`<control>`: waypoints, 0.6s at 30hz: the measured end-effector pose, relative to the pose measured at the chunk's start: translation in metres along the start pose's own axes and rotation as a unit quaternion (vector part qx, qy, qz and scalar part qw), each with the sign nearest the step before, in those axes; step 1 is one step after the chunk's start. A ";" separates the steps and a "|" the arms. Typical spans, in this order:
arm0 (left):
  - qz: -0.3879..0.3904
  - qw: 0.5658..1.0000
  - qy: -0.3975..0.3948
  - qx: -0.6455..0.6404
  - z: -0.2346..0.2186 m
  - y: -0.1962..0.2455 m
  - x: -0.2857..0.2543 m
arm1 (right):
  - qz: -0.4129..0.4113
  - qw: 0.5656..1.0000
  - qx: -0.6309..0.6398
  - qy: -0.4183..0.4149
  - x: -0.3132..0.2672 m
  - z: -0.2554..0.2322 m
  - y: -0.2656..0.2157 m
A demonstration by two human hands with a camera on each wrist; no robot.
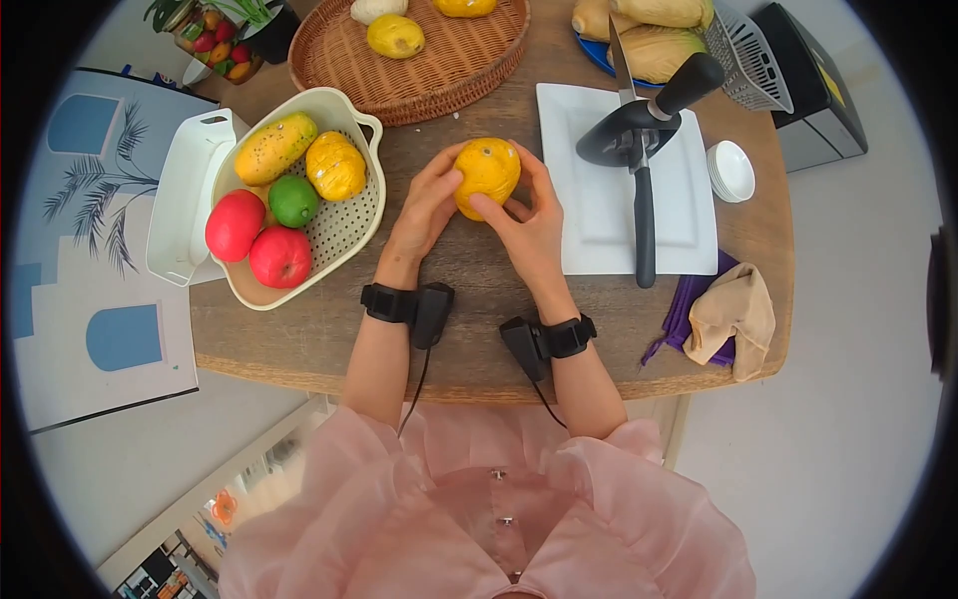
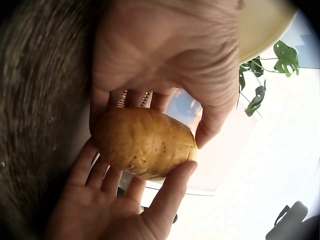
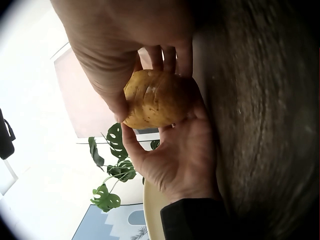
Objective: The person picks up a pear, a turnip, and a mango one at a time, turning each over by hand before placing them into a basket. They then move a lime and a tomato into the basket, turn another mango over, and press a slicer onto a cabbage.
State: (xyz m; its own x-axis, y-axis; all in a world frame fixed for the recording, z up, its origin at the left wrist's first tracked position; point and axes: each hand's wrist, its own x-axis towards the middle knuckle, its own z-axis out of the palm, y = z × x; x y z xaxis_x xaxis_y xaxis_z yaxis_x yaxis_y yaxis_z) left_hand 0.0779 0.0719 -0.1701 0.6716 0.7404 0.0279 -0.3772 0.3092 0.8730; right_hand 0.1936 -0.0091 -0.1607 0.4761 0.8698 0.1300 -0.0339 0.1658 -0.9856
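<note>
Both hands hold a round yellow fruit (image 1: 486, 180) with a wrinkled, shiny skin and a stem scar on top, just above the middle of the table. My left hand (image 1: 424, 205) grips it from the left, thumb on its near side. From the right, my right hand (image 1: 534, 228) curls round it with the thumb at its front. In the left wrist view the fruit (image 2: 147, 142) shows small brown specks. Fingers of both hands also surround the fruit (image 3: 155, 97) in the right wrist view, and its far side is partly hidden.
To the left stands a cream colander (image 1: 344, 235) holding a papaya, a lime, red fruits and another yellow fruit. A wicker tray (image 1: 449, 85) is behind. On the right, a white square plate (image 1: 609, 240) carries a black stand with knives (image 1: 644, 220), near white bowls (image 1: 731, 172) and cloths (image 1: 731, 314).
</note>
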 end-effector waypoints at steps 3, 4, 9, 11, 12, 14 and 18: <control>0.014 0.998 0.003 0.063 -0.003 -0.004 -0.001 | 0.003 1.000 0.013 -0.002 0.000 0.001 0.004; 0.014 0.998 0.006 0.061 -0.002 -0.004 -0.003 | 0.003 1.000 0.023 -0.002 0.000 0.001 0.005; -0.015 1.000 0.015 -0.009 -0.003 -0.002 -0.002 | 0.011 0.999 0.050 -0.010 0.002 -0.004 0.012; -0.017 0.999 0.024 -0.022 -0.003 -0.004 0.000 | 0.002 0.999 0.035 -0.010 0.000 -0.001 0.005; -0.020 0.999 0.031 -0.034 -0.004 -0.004 0.002 | -0.005 1.000 0.023 -0.007 -0.002 0.001 -0.001; -0.018 0.999 0.043 -0.022 -0.004 -0.004 0.002 | -0.011 1.000 0.012 -0.004 -0.003 0.002 -0.004; -0.024 0.998 0.060 0.005 -0.001 -0.001 0.001 | -0.030 0.999 -0.003 -0.025 -0.002 0.001 -0.001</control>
State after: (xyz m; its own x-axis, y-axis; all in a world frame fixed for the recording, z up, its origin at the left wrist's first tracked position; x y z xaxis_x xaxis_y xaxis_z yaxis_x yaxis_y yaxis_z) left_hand 0.0787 0.0732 -0.1709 0.6074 0.7910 -0.0726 -0.3393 0.3410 0.8767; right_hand 0.1919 -0.0107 -0.1599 0.4328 0.8805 0.1933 -0.0021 0.2154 -0.9765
